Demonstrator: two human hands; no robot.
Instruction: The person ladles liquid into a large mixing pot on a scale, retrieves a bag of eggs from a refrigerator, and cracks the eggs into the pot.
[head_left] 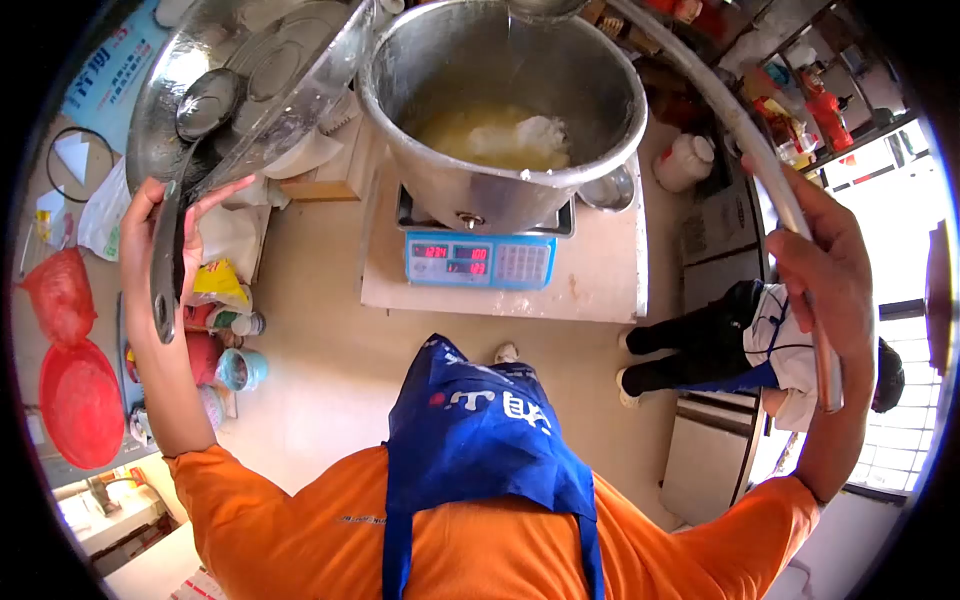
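My left hand (187,225) holds the near rim of a tilted metal bowl (290,130) at the upper left. A ladle (208,105) rests in the bowl, its dark handle running down across my palm. My right hand (825,265) is wrapped round a long curved metal handle (745,125) at the right; its far end is out of view. Between my hands stands a large metal pot (480,190) with yellowish liquid and a white lump inside. It sits on a blue scale (480,260) with lit red digits.
The scale stands on a pale table (600,285). Beside the pot are a small metal bowl (607,190) and a white jar (685,162). A co-worker (780,340) in dark trousers is at the right. A red basin (82,405) and bags are at the left.
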